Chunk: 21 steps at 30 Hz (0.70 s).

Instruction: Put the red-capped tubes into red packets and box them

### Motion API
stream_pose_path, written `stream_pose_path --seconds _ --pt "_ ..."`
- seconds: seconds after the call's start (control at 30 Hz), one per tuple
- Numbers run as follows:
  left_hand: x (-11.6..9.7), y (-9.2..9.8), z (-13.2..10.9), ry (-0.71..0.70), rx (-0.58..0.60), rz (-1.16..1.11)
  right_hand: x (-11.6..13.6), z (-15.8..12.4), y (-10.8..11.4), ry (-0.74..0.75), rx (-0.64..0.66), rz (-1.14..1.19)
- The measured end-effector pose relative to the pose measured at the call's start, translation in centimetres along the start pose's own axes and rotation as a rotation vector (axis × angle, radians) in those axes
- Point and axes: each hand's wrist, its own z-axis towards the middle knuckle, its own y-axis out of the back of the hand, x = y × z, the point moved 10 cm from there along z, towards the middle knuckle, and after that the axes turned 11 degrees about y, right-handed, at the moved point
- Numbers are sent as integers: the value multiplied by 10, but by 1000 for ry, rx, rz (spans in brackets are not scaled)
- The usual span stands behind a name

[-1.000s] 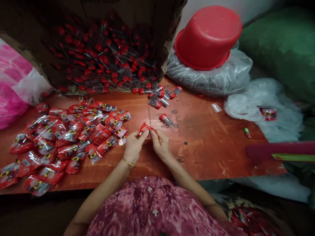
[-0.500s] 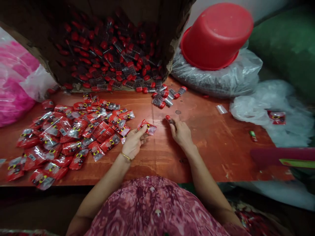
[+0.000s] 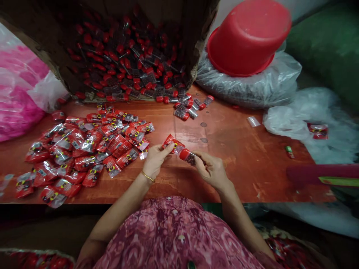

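My left hand (image 3: 156, 158) pinches a small red printed plastic packet (image 3: 171, 142) above the table. Closed round a small clear container with a red cap (image 3: 188, 156) and dark contents is my right hand (image 3: 213, 170). The cap points left and meets the right end of the packet; whether it is inside the opening I cannot tell. Left of my hands lies a pile of filled red packets (image 3: 92, 145). Several more red-capped containers (image 3: 185, 108) lie loose on the table beyond my hands.
A cardboard box (image 3: 193, 63) full of red-capped containers lies open toward me at the back. A red tub (image 3: 249, 37) rests upside down on a filled plastic bag (image 3: 249, 91). Pink bagged material (image 3: 19, 101) stands at left, crumpled clear plastic (image 3: 288, 123) at right.
My right hand has turned and brought the container left and nearer to me, up against the packet. The packet in my left hand is now angled toward the red cap.
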Motion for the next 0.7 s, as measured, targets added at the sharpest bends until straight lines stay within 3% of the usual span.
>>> stream_pose_path --seconds 0.13,0.3,0.47,0.7 --pt "-6 -1 0 -81 23 82 1 2 -7 3 8 31" --pt "-6 -6 -1 -61 80 68 -2 2 -13 -29 -21 113" --pt "-4 -6 -1 -68 32 81 -4 1 -10 -33 -91 132" --pt "9 -9 4 0 100 79 -18 0 -25 -90 -6 301"
